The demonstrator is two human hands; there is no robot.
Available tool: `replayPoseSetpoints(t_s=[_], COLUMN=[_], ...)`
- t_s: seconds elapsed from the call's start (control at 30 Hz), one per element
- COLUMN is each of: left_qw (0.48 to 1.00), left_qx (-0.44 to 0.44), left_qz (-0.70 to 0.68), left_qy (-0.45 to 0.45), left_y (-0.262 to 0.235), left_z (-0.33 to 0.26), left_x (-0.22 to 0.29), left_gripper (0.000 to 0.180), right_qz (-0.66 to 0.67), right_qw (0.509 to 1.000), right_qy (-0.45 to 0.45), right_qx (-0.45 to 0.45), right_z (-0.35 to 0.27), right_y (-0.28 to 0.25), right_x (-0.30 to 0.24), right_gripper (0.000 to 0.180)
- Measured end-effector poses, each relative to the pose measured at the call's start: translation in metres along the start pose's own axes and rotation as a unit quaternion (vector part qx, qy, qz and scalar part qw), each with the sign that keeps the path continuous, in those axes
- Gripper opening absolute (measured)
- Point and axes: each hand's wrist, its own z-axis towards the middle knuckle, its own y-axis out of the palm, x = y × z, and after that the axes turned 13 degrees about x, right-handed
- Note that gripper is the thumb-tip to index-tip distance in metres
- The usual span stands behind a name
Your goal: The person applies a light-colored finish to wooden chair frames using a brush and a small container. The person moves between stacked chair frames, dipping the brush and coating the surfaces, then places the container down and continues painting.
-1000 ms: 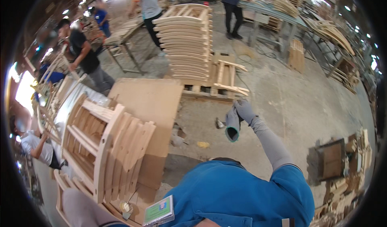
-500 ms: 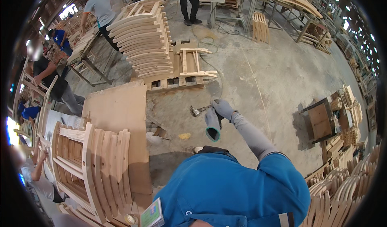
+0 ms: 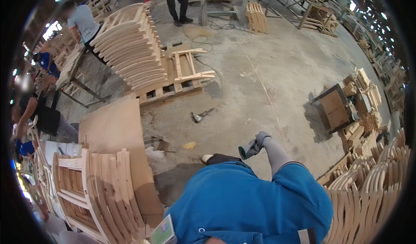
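Right hand gloved, clenched on teal roll; left hand unseen; tool on floor ahead-left, apart.

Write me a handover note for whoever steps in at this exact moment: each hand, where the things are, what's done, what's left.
Right hand: gloved, closed on a rolled teal-and-grey cloth, held out in front over the concrete floor.
Left hand: not in view.
A power tool lies on the floor ahead, untouched. Curved wooden chair frames stand at the left beside a flat board; more are stacked on a pallet further off.
Done or left: cannot be told from this view.
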Motion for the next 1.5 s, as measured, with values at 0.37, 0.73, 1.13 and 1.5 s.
replayPoseSetpoints(t_s=[0.37, 0.73, 1.13, 1.5], left_qw=[0.992, 0.982, 0.975, 0.971], left_qx=[-0.066, -0.096, -0.103, -0.098], left_qz=[-0.064, -0.093, -0.089, -0.102], left_qy=[-0.09, -0.136, -0.178, -0.194], left_y=[0.058, 0.083, 0.091, 0.087], left_z=[0.004, -0.001, -0.007, -0.012], left_x=[-0.024, -0.039, -0.059, -0.062], left_gripper=[0.03, 0.031, 0.033, 0.034], right_qz=[0.022, 0.003, 0.129, 0.151], right_qw=[0.997, 0.999, 0.985, 0.983], right_qy=[-0.043, -0.028, 0.111, 0.104], right_qx=[0.055, 0.021, 0.008, -0.019], right_z=[-0.018, -0.049, -0.066, -0.064], right_y=[-0.006, 0.04, 0.066, 0.051], right_x=[-0.017, 0.018, 0.002, -0.009], right_gripper=[0.026, 0.027, 0.037, 0.035])
